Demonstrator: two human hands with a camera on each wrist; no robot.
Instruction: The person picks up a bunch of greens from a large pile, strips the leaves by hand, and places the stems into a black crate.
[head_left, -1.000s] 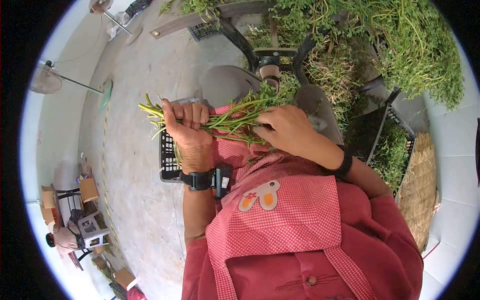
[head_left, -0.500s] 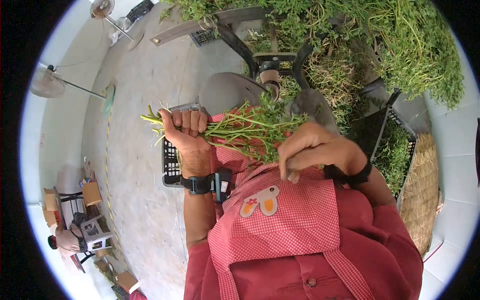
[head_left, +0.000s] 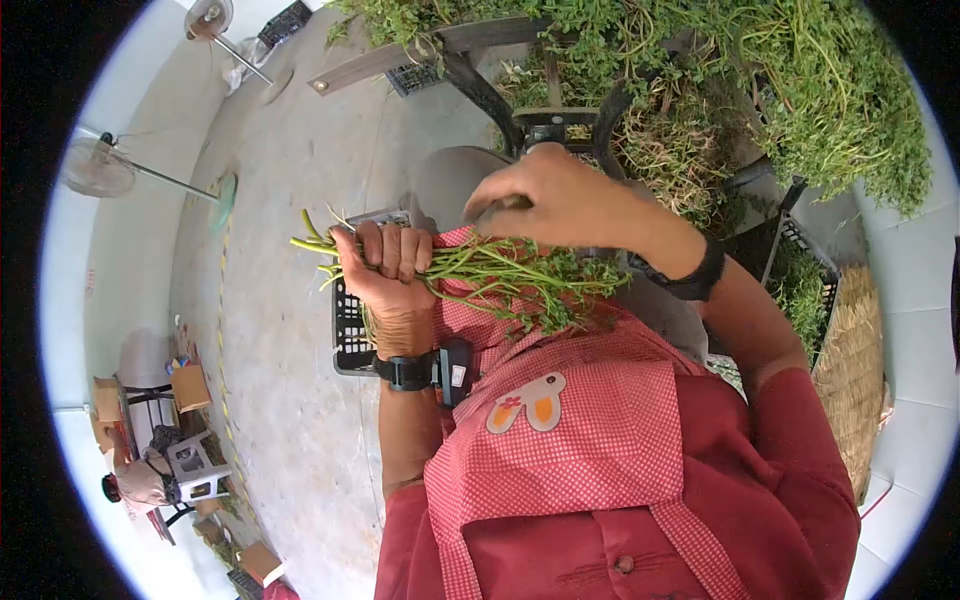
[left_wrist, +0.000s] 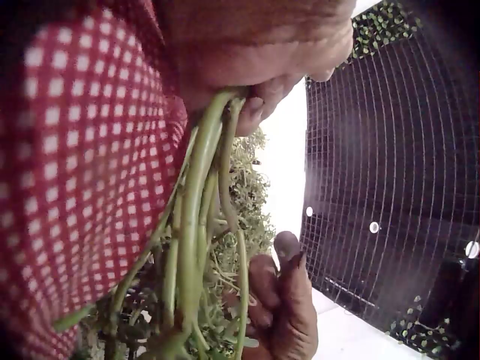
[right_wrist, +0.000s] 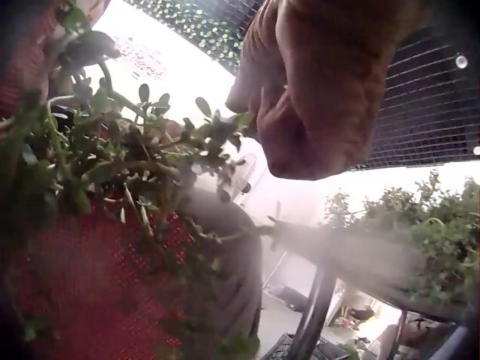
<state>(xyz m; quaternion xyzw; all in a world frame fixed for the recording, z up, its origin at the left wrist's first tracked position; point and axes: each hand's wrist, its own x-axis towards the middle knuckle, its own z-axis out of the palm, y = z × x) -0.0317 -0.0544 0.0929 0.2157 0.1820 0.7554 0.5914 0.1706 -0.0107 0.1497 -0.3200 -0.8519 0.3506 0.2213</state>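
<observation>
My left hand (head_left: 388,265) grips a bunch of leafy greens (head_left: 520,275) around its stems, over my lap. The cut stem ends stick out past the thumb side, while the leafy tops spread to the right across the apron. Thick smooth stems (left_wrist: 199,202) show below the left fist in the left wrist view. Small paddle-shaped leaves (right_wrist: 135,161) fill the left of the right wrist view. My right hand (head_left: 550,200) is raised just above the leafy part, with its fingers loosely bent and nothing visible in them. In the left wrist view its thumb (left_wrist: 286,251) points upward.
A large heap of greens (head_left: 820,90) covers the bench at the upper right. Under it lie loose trimmings (head_left: 680,145). A black crate (head_left: 353,335) stands by my left forearm, another crate (head_left: 800,290) at the right beside a woven mat (head_left: 845,370). Fans (head_left: 100,168) stand at the left.
My right hand has left the leafy stems, swung back toward my body, then moved forward and up above the bunch. The left hand keeps its grip, shifting slightly right.
</observation>
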